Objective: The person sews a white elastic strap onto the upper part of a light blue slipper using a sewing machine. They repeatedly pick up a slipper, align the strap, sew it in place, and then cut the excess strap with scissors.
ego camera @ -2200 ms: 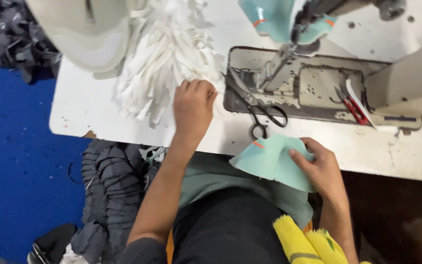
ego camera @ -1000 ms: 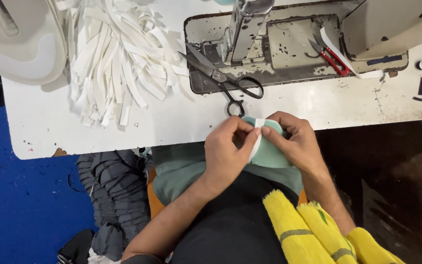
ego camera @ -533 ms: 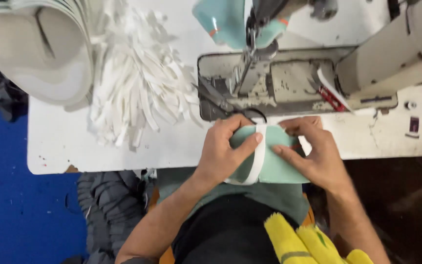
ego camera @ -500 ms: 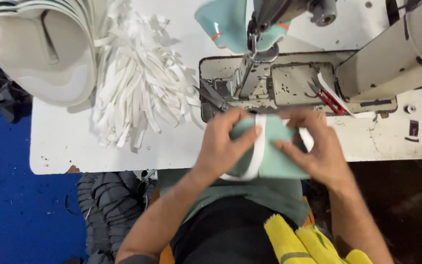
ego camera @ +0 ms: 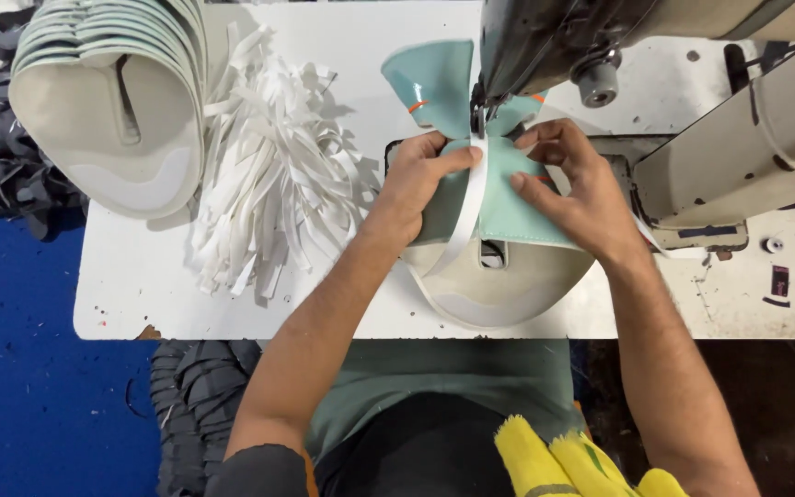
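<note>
Fingertips of our left hand [ego camera: 416, 179] pinch the white tape strip [ego camera: 465, 216] against the mint-green shoe upper piece [ego camera: 508, 207], thumb stretched toward the needle; our right hand [ego camera: 572, 184] presses flat on the same piece, its fingers curled at the top edge and gripping it. Half a second ago we held this piece at the table edge, short of the machine; now it lies under the sewing machine head [ego camera: 554, 37], the strip lined up at the presser foot [ego camera: 480, 120]. We judge the piece placed for stitching the strip down. A second mint piece [ego camera: 434, 83] stands up behind the foot, touching the machine. Beneath our hands a pale upper panel with a slot [ego camera: 494, 285] pokes out over the table edge.

Farther left on the white table [ego camera: 140, 294] lies a loose heap of white tape strips [ego camera: 273, 193], and beside it a nested stack of pale uppers [ego camera: 108, 110]. We see no packages or signs; only small dark tags [ego camera: 779, 281] at the right edge, too small to tell.
</note>
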